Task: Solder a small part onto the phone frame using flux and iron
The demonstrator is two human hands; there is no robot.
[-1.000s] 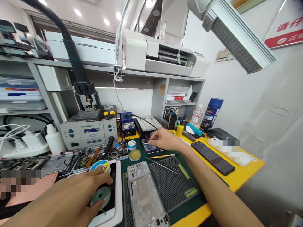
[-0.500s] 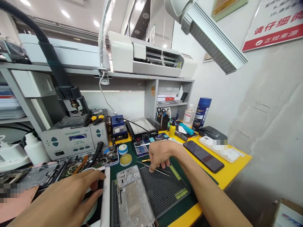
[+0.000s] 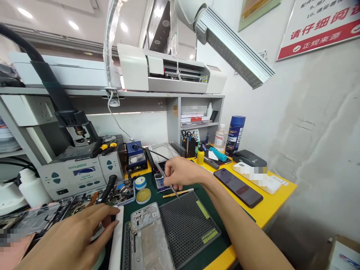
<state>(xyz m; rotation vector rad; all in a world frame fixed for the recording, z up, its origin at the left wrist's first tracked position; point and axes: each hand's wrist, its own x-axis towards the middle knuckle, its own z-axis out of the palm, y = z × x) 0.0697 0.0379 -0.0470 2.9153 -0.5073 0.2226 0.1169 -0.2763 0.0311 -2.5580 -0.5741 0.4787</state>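
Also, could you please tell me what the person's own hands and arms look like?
The bare, ungloved left hand and bare, ungloved right hand show no rings on their visible fingers. The uncovered right forearm shows no sleeve, watch or bracelet.

A person's bare right forearm [image 3: 239, 217] stretches in from the lower right, its wrist [image 3: 204, 177] bent and its hand [image 3: 180, 173] angled left, thumb and forefinger pinched together, the other fingers curled beneath. At lower left, the left hand [image 3: 71, 234] hangs back upward, fingers bent and pointing right, a narrow gap between the tips of forefinger [image 3: 105, 213] and thumb [image 3: 103, 240].
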